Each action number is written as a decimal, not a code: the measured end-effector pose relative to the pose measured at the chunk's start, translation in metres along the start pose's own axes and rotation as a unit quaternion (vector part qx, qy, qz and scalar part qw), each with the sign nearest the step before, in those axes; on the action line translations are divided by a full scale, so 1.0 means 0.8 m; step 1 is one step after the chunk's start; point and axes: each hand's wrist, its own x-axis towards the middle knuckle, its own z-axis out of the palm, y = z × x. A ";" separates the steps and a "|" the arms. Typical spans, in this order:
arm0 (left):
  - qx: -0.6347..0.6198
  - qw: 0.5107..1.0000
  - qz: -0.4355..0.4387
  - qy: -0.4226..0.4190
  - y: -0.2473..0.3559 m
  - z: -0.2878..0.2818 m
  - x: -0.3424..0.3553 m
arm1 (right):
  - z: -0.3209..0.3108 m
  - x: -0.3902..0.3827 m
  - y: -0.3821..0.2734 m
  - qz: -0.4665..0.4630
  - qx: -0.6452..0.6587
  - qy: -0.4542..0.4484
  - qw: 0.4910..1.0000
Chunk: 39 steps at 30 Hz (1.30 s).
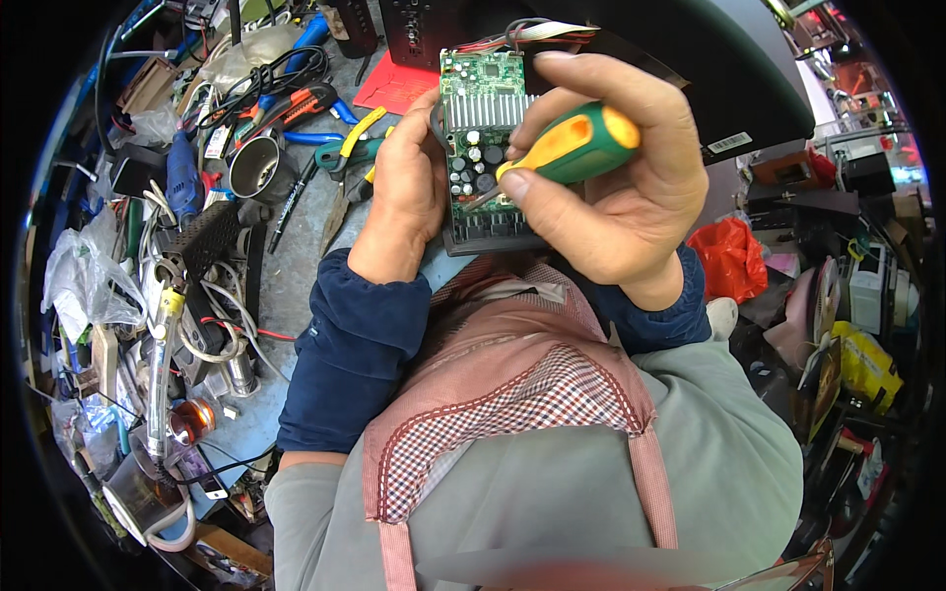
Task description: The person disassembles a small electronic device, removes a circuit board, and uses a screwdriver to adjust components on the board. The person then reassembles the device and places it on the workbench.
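A green circuit board (484,71) with a ribbed silver heatsink (483,111) and several round capacitors is held upright in front of me. My left hand (408,177) is closed round its left edge. Between the fingers and thumb of my right hand (621,187) is a screwdriver (581,141) with a green and yellow handle. Its thin shaft points down and left, the tip at the lower part of the board near the dark connectors (490,225). Whether the tip touches a screw I cannot make out. Coloured wires (552,33) run from the board's top end.
Left on the bench lie pliers (340,212), a metal cup (258,167), a blue rotary tool (184,175), a soldering iron (163,364) and tangled cables. A red sheet (397,87) lies behind the board. A large black case (729,79) stands behind my right hand. A red bag (727,258) is at right.
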 end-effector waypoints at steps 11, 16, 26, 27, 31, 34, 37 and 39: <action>-0.037 0.997 -0.041 0.047 0.000 0.000 -0.001 | 0.017 -0.001 0.017 -0.021 0.016 -0.016 1.000; -0.052 0.997 -0.043 0.030 -0.004 -0.006 0.003 | 0.014 0.003 0.015 -0.026 0.006 -0.014 1.000; -0.040 0.998 -0.045 -0.009 -0.007 -0.018 0.008 | 0.002 0.015 0.006 -0.049 -0.014 -0.023 0.998; -0.031 0.998 -0.049 -0.008 -0.006 -0.018 0.006 | 0.003 0.021 0.005 -0.052 -0.016 -0.023 0.998; 0.029 1.000 0.009 0.009 -0.003 -0.009 0.002 | 0.005 0.051 -0.002 -0.073 -0.016 -0.026 0.997; 0.000 0.999 0.045 0.012 0.003 0.004 -0.002 | 0.024 0.081 0.022 -0.137 0.045 0.001 0.990; -0.065 0.997 -0.005 0.037 0.016 0.017 -0.010 | 0.044 0.114 0.021 -0.100 0.096 -0.006 0.990; -0.045 0.999 -0.006 0.022 0.005 0.006 0.004 | 0.067 0.136 0.025 -0.067 0.144 -0.021 0.987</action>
